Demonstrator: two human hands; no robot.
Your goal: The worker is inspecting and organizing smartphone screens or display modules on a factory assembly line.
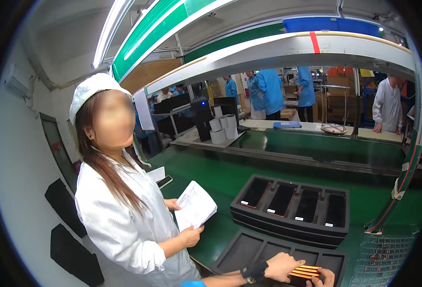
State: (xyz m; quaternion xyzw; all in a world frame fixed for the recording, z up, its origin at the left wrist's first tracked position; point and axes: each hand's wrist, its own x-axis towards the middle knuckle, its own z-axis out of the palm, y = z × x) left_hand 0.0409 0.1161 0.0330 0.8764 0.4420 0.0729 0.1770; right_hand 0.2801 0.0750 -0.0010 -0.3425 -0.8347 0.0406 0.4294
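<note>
At the lower edge, a stack of thin orange-edged slabs (pixel 306 272) lies between my two hands, over the near dark foam tray (pixel 239 249). My left hand (pixel 281 267), with a dark band at its wrist, reaches in from the left and grips the left end of the stack. Curled fingers of my right hand (pixel 324 278) close on the right end; the rest of that hand is cut off by the frame. Just beyond is a pile of dark foam trays (pixel 287 224). Its top tray holds several black flat panels (pixel 281 199) with small white labels, each in its own slot.
To the left, a person in white coat and cap (pixel 120 210) stands close, holding papers (pixel 195 205). A phone (pixel 164 182) lies on the green bench (pixel 206 174). A wire mesh basket (pixel 380 258) is at the right. White rolls (pixel 223 128) stand beyond, with other people behind.
</note>
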